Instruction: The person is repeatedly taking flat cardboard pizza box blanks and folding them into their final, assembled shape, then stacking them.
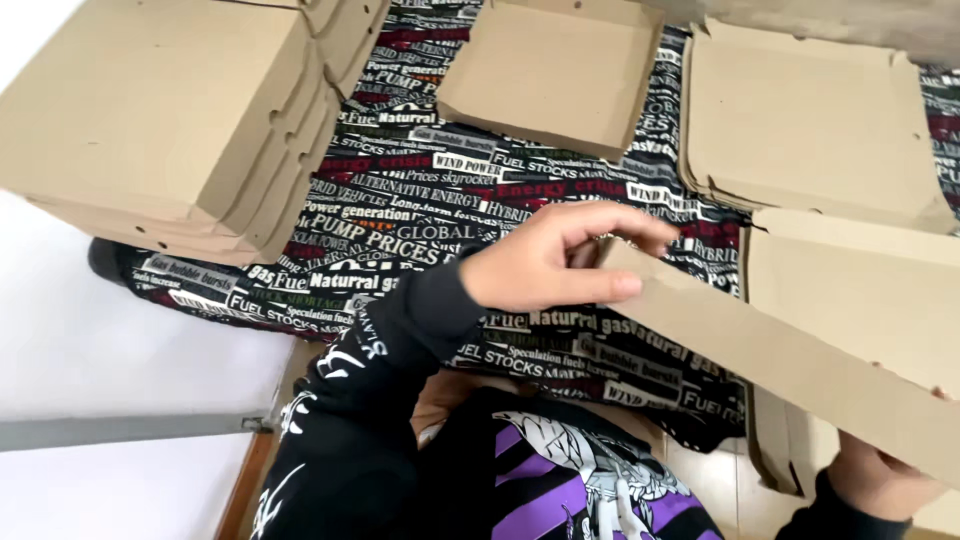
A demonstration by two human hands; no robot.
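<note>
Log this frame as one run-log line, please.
left hand pinching cardboard flap | right hand under flap | folded box stack far left | printed cloth beneath

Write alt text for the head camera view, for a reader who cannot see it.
A person's left hand pinches the raised flap of a flat cardboard box, while the right hand grips its near edge. Around it, stacks of flat boxes and one folded box lie on a cloth printed with text.
</note>
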